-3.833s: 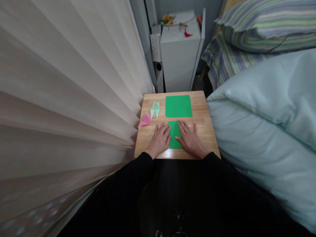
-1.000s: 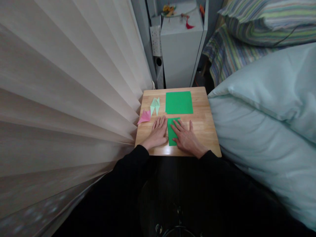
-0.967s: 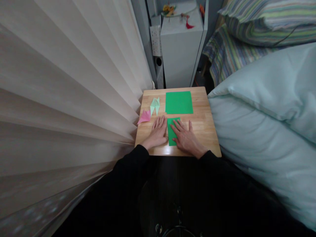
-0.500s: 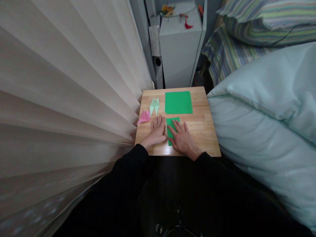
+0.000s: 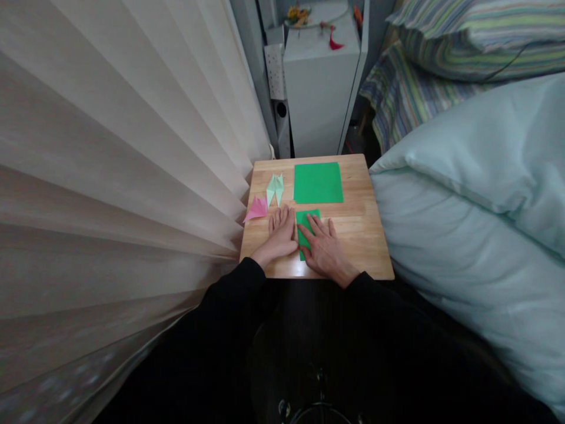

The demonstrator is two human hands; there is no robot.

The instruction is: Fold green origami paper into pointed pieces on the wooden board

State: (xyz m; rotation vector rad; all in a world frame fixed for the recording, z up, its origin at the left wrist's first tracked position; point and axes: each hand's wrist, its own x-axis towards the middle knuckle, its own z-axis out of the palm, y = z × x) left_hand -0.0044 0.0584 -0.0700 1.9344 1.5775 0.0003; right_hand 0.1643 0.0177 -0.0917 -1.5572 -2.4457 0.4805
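A folded green paper (image 5: 304,219) lies on the small wooden table (image 5: 359,235) near its front edge. My right hand (image 5: 323,247) lies flat over most of this paper, fingers stretched out and pressing it down. My left hand (image 5: 281,232) rests flat on the table just left of the paper, fingers together and extended, touching its left edge. A flat green sheet (image 5: 318,182) sits behind the folded one. A pale green folded piece (image 5: 275,187) and a pink folded piece (image 5: 256,209) lie at the table's left side.
A pleated cream curtain (image 5: 123,153) hangs along the left, touching the table's left edge. A pale blue duvet (image 5: 468,194) on a bed presses against the right edge. Behind the table stands a white cabinet (image 5: 320,88) with small items on top, and a striped pillow (image 5: 463,35).
My right hand has slid leftward across the folded green paper, covering more of it. My left hand has stayed beside the paper. The view shifted slightly.
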